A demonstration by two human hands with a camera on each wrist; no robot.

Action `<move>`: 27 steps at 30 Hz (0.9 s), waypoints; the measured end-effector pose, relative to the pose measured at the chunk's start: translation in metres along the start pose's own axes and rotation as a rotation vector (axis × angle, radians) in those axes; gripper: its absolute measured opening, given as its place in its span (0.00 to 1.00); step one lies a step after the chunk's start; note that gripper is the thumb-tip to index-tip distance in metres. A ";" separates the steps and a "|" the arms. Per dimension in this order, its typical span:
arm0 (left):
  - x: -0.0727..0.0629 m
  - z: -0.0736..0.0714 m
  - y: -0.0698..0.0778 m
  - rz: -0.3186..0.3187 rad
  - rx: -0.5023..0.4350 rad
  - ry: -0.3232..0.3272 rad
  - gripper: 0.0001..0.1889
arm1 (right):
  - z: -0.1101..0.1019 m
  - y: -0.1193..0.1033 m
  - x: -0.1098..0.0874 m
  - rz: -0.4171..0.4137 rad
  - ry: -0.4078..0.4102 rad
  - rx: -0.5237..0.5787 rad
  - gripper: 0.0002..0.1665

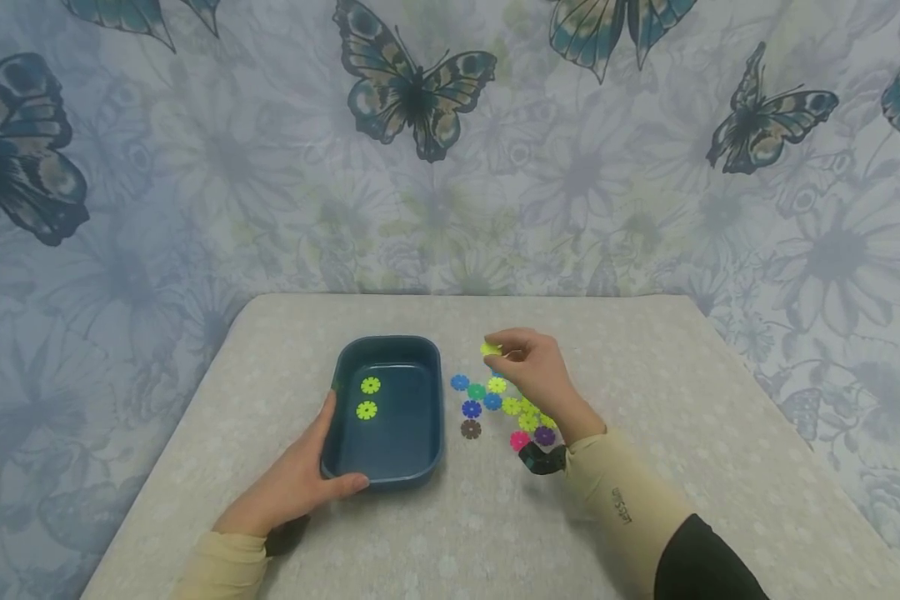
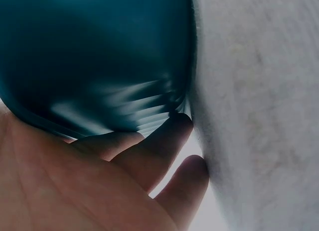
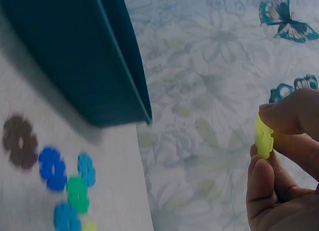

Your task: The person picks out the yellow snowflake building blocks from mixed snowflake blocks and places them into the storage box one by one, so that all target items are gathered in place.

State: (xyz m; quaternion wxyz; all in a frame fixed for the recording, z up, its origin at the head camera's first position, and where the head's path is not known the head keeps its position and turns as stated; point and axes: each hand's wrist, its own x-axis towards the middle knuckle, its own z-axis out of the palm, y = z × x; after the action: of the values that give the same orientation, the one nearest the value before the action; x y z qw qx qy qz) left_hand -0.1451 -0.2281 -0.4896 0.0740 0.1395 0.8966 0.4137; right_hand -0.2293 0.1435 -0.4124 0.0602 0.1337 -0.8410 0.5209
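Note:
My right hand (image 1: 536, 367) pinches a yellow flower-shaped disc (image 3: 263, 137) between thumb and fingers, raised to the right of the teal tray (image 1: 433, 400). My left hand (image 1: 294, 483) holds the tray's near left corner, its thumb on the near rim and its fingers along the outer left side. In the left wrist view the fingers (image 2: 154, 151) touch the tray's outer wall. Two yellow discs lie inside the tray: an upper disc (image 1: 371, 385) and a lower disc (image 1: 366, 410).
Loose discs lie right of the tray, including a brown disc (image 1: 471, 429), a green disc (image 1: 477, 391), a pink disc (image 1: 520, 441), a purple disc (image 1: 544, 436), several blue and several yellow. A patterned cloth covers the table (image 1: 450, 550). Butterfly-printed wall covering (image 1: 450, 225) stands behind.

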 end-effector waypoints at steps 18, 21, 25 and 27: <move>0.002 -0.002 0.002 -0.026 0.025 -0.008 0.70 | 0.113 -0.060 0.054 -0.069 -0.098 -0.004 0.15; 0.004 -0.006 0.000 -0.021 0.026 -0.019 0.70 | 0.126 -0.059 0.061 -0.027 -0.108 -0.039 0.14; 0.005 -0.009 -0.003 -0.014 0.028 -0.028 0.70 | 0.139 -0.053 0.068 0.029 -0.132 -0.061 0.13; 0.004 -0.010 -0.002 -0.014 0.029 -0.027 0.70 | 0.142 -0.049 0.069 0.048 -0.149 -0.076 0.14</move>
State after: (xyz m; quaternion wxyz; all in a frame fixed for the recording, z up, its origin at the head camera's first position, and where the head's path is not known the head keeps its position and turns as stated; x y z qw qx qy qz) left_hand -0.1514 -0.2350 -0.4850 0.0870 0.1397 0.9024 0.3982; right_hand -0.2755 -0.0152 -0.4181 -0.0100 0.1496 -0.8652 0.4785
